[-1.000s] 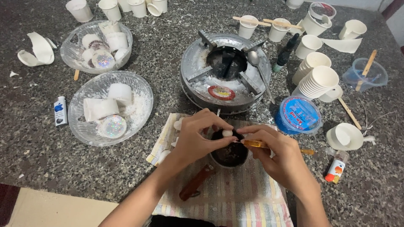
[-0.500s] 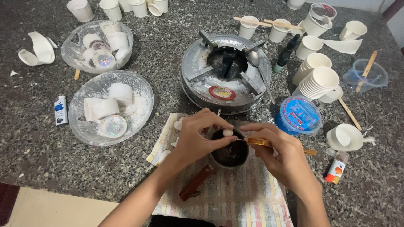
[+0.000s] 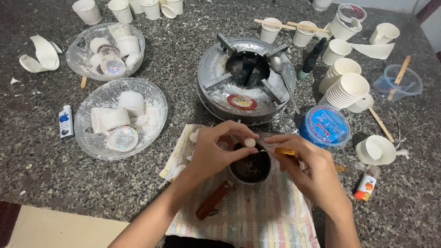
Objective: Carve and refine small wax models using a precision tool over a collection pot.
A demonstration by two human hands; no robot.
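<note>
My left hand point(image 3: 216, 154) has thumb and forefinger pressed together on a small white lump point(image 3: 249, 142), held directly above the rim of the small dark pot point(image 3: 250, 167). The remaining fingers curl over the pot's left side and appear to rest against it. My right hand point(image 3: 310, 167) pinches an orange-handled tool point(image 3: 285, 150) between thumb and fingers; its thin tip points left, toward the white lump, and meets it or stops just short of it; I cannot tell which.

The pot stands on a striped cloth point(image 3: 257, 220) at the near edge of the granite counter point(image 3: 41, 170). Its inside is dark and crusted. A red-brown handle point(image 3: 213, 200) runs from the pot toward the near-left, lying on the cloth.

Just beyond the pot sits a round metal burner point(image 3: 245, 80) with four pan supports, white residue on its plate and a spoon point(image 3: 280, 69) lying across its right side. To the right of the burner, near my right hand, is a blue round lid point(image 3: 326, 126). Behind it, a stack of white paper cups point(image 3: 349, 89) leans on its side. Farther right are a clear plastic beaker with a wooden stick point(image 3: 397, 82), one tipped cup point(image 3: 376, 150) and a small orange-capped bottle point(image 3: 366, 186).

On the counter's left side are two glass bowls: the nearer one point(image 3: 121, 117) holds white cast pieces and a glittery disc, the farther one point(image 3: 105, 50) holds similar pieces. A small blue-and-white tube point(image 3: 66, 121) lies left of the nearer bowl.
</note>
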